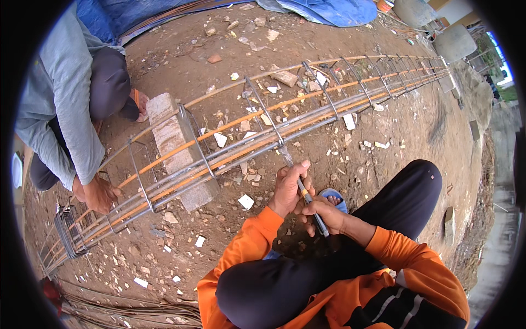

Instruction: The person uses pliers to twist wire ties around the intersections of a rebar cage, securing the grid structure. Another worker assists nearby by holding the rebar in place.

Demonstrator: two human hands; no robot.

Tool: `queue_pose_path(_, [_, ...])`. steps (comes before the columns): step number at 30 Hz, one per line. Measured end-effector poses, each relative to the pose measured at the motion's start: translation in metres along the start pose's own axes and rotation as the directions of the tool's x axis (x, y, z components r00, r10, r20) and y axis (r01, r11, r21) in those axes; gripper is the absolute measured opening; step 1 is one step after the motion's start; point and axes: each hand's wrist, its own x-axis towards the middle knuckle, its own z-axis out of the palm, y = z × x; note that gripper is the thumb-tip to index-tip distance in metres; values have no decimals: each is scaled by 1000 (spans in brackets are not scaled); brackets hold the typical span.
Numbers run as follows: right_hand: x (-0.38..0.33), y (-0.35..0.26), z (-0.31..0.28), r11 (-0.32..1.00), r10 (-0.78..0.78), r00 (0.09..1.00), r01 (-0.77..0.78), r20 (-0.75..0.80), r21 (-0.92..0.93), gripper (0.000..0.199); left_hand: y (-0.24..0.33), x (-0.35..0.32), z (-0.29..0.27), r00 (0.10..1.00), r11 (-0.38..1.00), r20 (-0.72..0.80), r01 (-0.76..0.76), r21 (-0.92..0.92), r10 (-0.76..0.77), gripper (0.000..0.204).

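Both my hands are closed round a slim, long hand tool [305, 193] with a dark handle, a yellow band and a greyish metal tip. My left hand [289, 187] grips it nearer the tip, and my right hand [330, 219] is round the lower handle. The tip reaches the lower bars of a long rebar cage [252, 141], close to the bottom corner of one stirrup [264, 109]. My fingers cover part of the tool, so its exact kind is unclear. A pale block [181, 148] props up the cage at the left.
A co-worker [71, 104] squats at the far left, hands on the cage beside bunched stirrups [68, 233]. Stones and white tile shards [246, 202] litter the dirt. A blue tarp [323, 12] lies at the back, and loose rods [131, 311] at the lower left.
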Motion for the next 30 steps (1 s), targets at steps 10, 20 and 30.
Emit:
queue_pose_path(10, [99, 27, -1, 560, -703, 643, 239, -303, -793, 36, -1, 27, -42, 984, 850, 63, -176, 497, 167, 17])
queue_pose_path(20, [0, -19, -5, 725, -315, 915, 61, -251, -686, 49, -14, 32, -7, 988, 979, 148, 64, -191, -36, 38])
queue_pose_path(30, [61, -68, -112, -195, -773, 624, -55, 119, -979, 45, -29, 57, 15, 961, 969, -132, -248, -22, 243, 32])
